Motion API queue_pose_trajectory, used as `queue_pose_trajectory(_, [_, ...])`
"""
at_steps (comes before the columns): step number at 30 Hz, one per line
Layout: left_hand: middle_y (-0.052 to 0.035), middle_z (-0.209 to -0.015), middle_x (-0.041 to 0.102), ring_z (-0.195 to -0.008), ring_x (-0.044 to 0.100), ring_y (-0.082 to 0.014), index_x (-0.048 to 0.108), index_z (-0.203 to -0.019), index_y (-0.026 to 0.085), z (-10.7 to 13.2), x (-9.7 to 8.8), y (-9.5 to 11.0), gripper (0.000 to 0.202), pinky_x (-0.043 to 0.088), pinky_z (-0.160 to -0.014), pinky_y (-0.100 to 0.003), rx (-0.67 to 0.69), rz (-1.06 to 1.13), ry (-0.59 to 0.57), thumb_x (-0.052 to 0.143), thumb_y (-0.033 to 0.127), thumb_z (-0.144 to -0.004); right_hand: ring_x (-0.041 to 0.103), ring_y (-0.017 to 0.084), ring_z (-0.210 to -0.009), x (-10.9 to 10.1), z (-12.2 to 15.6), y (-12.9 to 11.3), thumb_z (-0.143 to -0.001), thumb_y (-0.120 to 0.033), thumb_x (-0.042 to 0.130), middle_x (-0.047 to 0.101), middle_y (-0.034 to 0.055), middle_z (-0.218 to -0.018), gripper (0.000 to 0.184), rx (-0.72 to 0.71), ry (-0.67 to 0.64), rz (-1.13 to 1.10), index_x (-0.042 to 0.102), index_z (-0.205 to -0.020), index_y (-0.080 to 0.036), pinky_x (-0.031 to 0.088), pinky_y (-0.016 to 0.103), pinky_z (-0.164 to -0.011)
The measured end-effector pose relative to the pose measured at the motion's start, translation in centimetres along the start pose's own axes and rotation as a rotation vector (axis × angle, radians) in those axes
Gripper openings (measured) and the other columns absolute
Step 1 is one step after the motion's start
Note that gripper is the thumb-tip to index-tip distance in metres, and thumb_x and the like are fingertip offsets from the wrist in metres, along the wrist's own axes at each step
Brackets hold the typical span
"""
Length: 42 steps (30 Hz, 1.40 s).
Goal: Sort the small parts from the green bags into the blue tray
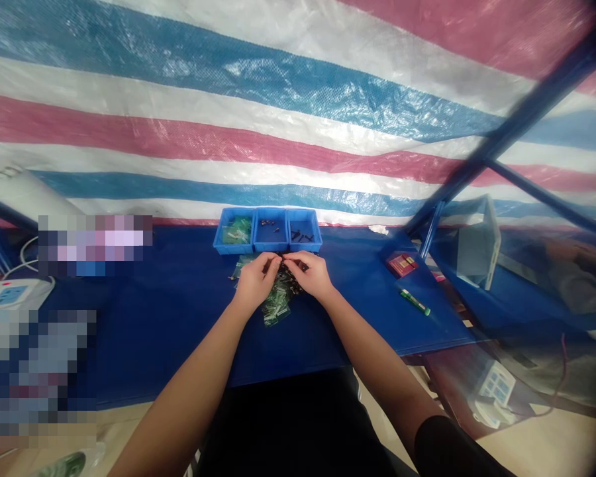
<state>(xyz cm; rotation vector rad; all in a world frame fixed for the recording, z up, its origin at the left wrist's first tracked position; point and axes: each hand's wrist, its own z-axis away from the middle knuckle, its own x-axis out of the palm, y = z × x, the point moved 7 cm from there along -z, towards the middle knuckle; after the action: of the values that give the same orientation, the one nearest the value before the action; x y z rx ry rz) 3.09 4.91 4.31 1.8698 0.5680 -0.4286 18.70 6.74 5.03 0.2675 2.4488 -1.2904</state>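
My left hand (pixel 257 278) and my right hand (pixel 312 273) meet over the table, thumbs and forefingers pinched close together. A small dark piece shows between the fingertips, too small to name. Beneath and between the hands lies a pile of small dark and brass-coloured parts (pixel 294 286). Clear plastic packets (pixel 277 306) with small pieces inside are next to that pile. Just beyond stand three joined blue bins: the left bin (pixel 234 249) holds clear packets, the middle bin (pixel 271 246) a few small brownish parts, the right bin (pixel 305 246) dark screw-like parts.
The table (pixel 179 331) has a dark blue cover. To the right lie a red box (pixel 402 265) and a green tube (pixel 415 302). A white power strip (pixel 17 293) sits at the left edge. Blue metal bars (pixel 506 119) slant at the right before a striped plastic sheet (pixel 258 139).
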Motion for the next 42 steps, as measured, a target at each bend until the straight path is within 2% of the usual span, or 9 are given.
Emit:
queue_pose_trajectory(4, [0.0009,-0.07,0.065,-0.062,0.06,-0.0145,0.064,-0.105,0.022,0.0,0.0,0.0,0.029,0.043,-0.06,-0.024,0.008,-0.001,0.016,0.05,0.044,-0.094,0.061,0.014,-0.064,-0.2,0.0,0.2,-0.089,-0.035,0.061,0.073,0.0042,-0.087,0.021,0.013,0.027,-0.002,0.074,-0.099,-0.022,0.052,0.028,-0.063])
queue_pose_trajectory(15, [0.0009,-0.067,0.062,-0.059,0.057,-0.014,0.063,-0.094,0.021,0.0,0.1,-0.1,0.029,0.042,-0.058,-0.024,0.013,-0.019,0.002,0.047,0.045,-0.095,0.061,0.014,-0.065,0.0,0.0,0.3,-0.088,-0.036,0.062,0.073,0.0044,-0.089,0.023,0.026,-0.004,-0.005,0.074,-0.103,-0.024,0.052,0.028,-0.062])
queue_pose_trajectory(21, [0.0016,-0.07,0.063,-0.062,0.058,-0.0133,0.064,-0.104,0.022,0.1,-0.1,0.5,0.028,0.042,-0.06,-0.024,0.039,-0.005,0.024,0.05,0.044,-0.094,0.061,0.014,-0.064,-0.1,0.0,0.3,-0.087,-0.035,0.062,0.072,0.0044,-0.087,0.021,0.039,0.009,-0.012,0.074,-0.1,-0.023,0.052,0.027,-0.061])
queue_pose_trajectory(33, [0.0015,-0.067,0.061,-0.058,0.057,-0.0135,0.063,-0.1,0.021,0.0,0.0,0.1,0.027,0.04,-0.057,-0.024,0.009,-0.01,0.004,0.048,0.043,-0.095,0.065,0.015,-0.072,-0.1,-0.2,0.3,-0.087,-0.036,0.064,0.074,0.0049,-0.094,0.022,0.037,-0.001,-0.065,0.075,-0.101,-0.024,0.055,0.029,-0.067])
queue_pose_trajectory(36, [0.0018,-0.066,0.061,-0.058,0.057,-0.0133,0.062,-0.099,0.021,0.0,0.0,0.1,0.027,0.04,-0.057,-0.024,0.002,-0.009,0.002,0.048,0.044,-0.095,0.066,0.016,-0.075,-0.1,-0.2,0.6,-0.086,-0.037,0.065,0.074,0.0048,-0.096,0.023,0.072,0.008,-0.126,0.076,-0.102,-0.025,0.056,0.029,-0.069])
queue_pose_trajectory(42, [0.0015,-0.066,0.061,-0.058,0.057,-0.014,0.063,-0.099,0.021,0.0,0.0,0.1,0.029,0.041,-0.058,-0.025,0.003,-0.018,0.007,0.047,0.045,-0.095,0.071,0.02,-0.083,0.2,0.0,1.8,-0.08,-0.04,0.071,0.076,0.0051,-0.096,0.026,0.245,0.056,-0.357,0.076,-0.099,-0.023,0.058,0.033,-0.077])
